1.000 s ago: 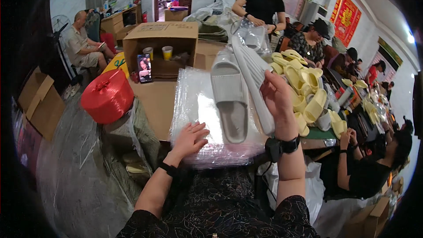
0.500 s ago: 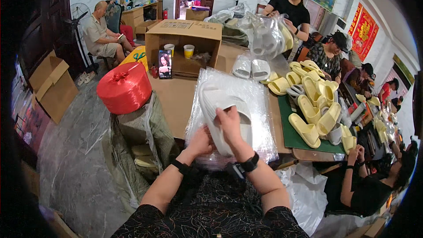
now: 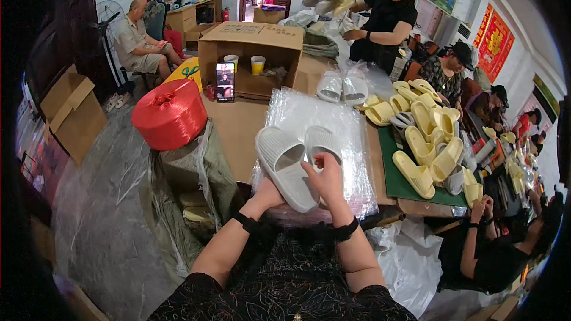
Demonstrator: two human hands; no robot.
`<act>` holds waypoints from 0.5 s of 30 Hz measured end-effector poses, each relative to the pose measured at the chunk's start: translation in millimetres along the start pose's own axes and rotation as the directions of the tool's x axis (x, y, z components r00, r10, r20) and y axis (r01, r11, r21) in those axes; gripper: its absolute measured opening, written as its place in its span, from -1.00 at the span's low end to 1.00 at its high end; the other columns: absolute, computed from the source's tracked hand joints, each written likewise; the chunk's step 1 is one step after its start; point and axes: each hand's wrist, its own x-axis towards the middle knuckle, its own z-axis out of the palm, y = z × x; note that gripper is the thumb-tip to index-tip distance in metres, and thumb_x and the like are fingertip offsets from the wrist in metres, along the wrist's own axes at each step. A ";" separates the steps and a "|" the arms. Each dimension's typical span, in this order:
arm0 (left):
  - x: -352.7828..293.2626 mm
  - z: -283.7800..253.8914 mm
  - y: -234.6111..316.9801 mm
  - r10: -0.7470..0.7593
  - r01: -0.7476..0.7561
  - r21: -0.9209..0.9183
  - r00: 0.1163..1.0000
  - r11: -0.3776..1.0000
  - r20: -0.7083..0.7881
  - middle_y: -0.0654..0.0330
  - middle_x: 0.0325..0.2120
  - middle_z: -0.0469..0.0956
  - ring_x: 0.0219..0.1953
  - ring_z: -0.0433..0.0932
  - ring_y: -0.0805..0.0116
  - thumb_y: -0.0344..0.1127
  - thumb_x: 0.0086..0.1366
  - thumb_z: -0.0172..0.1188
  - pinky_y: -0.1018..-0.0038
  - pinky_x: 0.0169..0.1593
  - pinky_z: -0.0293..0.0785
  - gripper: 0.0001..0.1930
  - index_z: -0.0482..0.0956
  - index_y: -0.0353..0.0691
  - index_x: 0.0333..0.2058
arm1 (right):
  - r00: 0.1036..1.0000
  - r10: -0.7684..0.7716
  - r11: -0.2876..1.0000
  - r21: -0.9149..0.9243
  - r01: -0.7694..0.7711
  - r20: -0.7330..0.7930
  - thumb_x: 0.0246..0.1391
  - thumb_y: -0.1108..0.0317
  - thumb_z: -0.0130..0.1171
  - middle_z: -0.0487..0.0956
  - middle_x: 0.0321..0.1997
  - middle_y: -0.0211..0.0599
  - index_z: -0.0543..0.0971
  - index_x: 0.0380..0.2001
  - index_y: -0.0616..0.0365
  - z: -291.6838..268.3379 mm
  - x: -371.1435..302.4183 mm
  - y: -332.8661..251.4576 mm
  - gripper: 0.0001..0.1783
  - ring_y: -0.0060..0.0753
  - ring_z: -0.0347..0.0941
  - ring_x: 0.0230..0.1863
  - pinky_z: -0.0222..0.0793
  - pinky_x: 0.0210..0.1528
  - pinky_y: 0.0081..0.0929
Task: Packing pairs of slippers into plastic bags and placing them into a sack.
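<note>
A pair of light grey slide slippers with ribbed straps is in front of me over a stack of clear plastic bags [image 3: 351, 160]. My left hand [image 3: 266, 196] grips the left slipper [image 3: 278, 147] by its lower outer side, the fingers hidden beneath the sole. Between the two slippers is my right hand [image 3: 327, 179]. Its fingers curl at the strap opening of the right slipper [image 3: 324, 138], while the thumb reaches toward the left slipper. My right wrist and palm cover the heel of the right slipper.
Left of the bags stand a red twine roll [image 3: 168, 114] and a green sack [image 3: 181, 184]. Behind are a phone [image 3: 225, 83] and an open carton [image 3: 253, 34]. Rightward lie a bagged slipper pair [image 3: 342, 86] and piled yellow slippers [image 3: 422, 142]. A co-worker [image 3: 389, 21] stands across the table.
The slippers have tilted and spread apart, so both straps and the left footbed show. My right hand has shifted right. The co-worker has moved bagged slippers up and left.
</note>
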 end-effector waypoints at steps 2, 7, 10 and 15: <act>3.2 6.0 -4.7 0.051 -0.051 0.041 0.999 0.998 0.013 0.08 0.05 0.52 0.10 0.47 0.06 -0.13 0.13 0.30 0.24 0.17 0.38 -0.46 0.49 -0.11 0.09 | 0.995 -0.100 0.993 -0.061 0.099 -0.006 -0.09 -0.01 0.42 0.53 -0.16 0.07 0.50 -0.16 0.39 3.5 8.1 19.0 -0.34 -0.02 0.50 -0.11 0.43 -0.07 -0.19; 5.1 5.9 -0.8 0.012 -0.014 0.083 1.000 0.996 0.024 0.05 0.05 0.51 0.11 0.45 0.01 -0.03 0.01 0.38 0.18 0.20 0.33 -0.36 0.50 -0.09 0.08 | 0.985 -0.068 0.912 -0.390 0.126 0.158 0.01 -0.14 0.24 0.53 -0.20 0.16 0.54 -0.22 0.38 20.0 29.8 25.9 -0.34 0.14 0.50 -0.15 0.43 -0.09 -0.06; 7.1 -0.8 10.9 0.037 -0.042 0.199 0.999 0.979 0.030 0.02 0.06 0.50 0.12 0.44 -0.04 -0.02 -0.05 0.42 0.15 0.22 0.30 -0.31 0.49 -0.11 0.09 | 0.989 -0.065 0.900 -0.420 0.116 0.134 0.09 -0.05 0.15 0.56 -0.32 0.12 0.58 -0.35 0.32 27.2 33.5 32.3 -0.47 0.16 0.52 -0.28 0.45 -0.16 -0.02; 9.3 -1.0 7.3 0.056 -0.056 -0.001 0.998 0.998 0.011 0.01 0.03 0.52 0.18 0.38 -0.01 -0.08 0.06 0.27 0.12 0.31 0.18 -0.49 0.55 -0.13 0.00 | 0.992 -0.123 0.929 -0.351 0.115 -0.001 0.15 0.06 0.05 0.55 -0.35 0.18 0.54 -0.50 0.34 18.2 41.7 39.3 -0.53 0.20 0.51 -0.32 0.42 -0.21 0.01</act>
